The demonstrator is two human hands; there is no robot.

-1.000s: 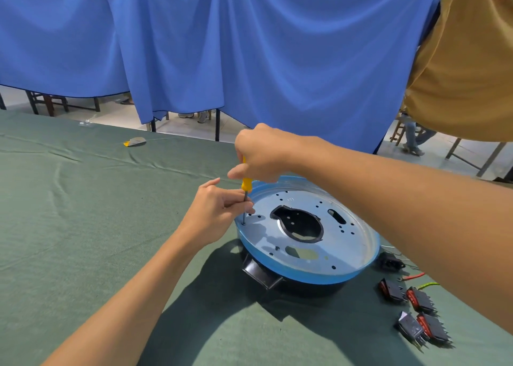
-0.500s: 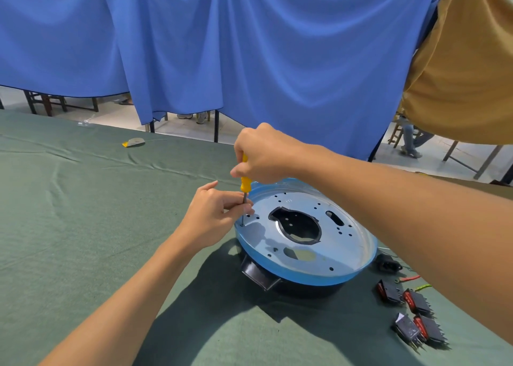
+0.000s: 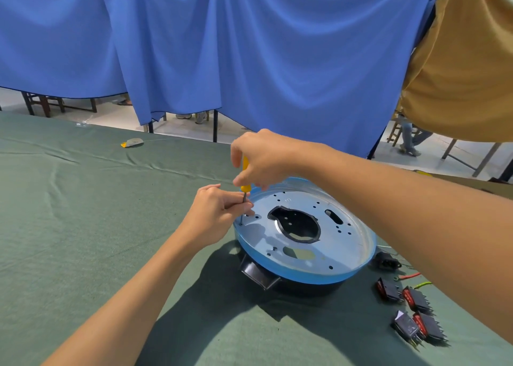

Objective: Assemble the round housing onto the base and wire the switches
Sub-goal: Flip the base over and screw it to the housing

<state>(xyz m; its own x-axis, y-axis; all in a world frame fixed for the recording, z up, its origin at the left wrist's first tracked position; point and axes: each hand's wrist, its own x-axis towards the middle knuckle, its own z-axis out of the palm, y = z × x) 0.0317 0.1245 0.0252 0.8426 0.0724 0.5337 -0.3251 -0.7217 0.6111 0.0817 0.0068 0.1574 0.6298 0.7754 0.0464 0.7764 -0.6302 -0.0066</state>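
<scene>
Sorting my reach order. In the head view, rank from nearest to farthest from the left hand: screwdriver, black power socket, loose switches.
1. screwdriver: shaft pinched by the left hand.
2. black power socket: right of the housing.
3. loose switches: farther right, nearer the camera.

A wide blue curtain (image 3: 249,46) is hanging in folds from nine to one o'clock, and an ochre cloth (image 3: 466,74) is draping down at two. Bright light is falling on the pale floor (image 3: 111,121) beneath their hems, where dark wooden chair legs (image 3: 44,107) are standing at ten o'clock and a wooden stool (image 3: 395,134) at two. A wrinkled green cloth is covering the surface (image 3: 69,227).
</scene>
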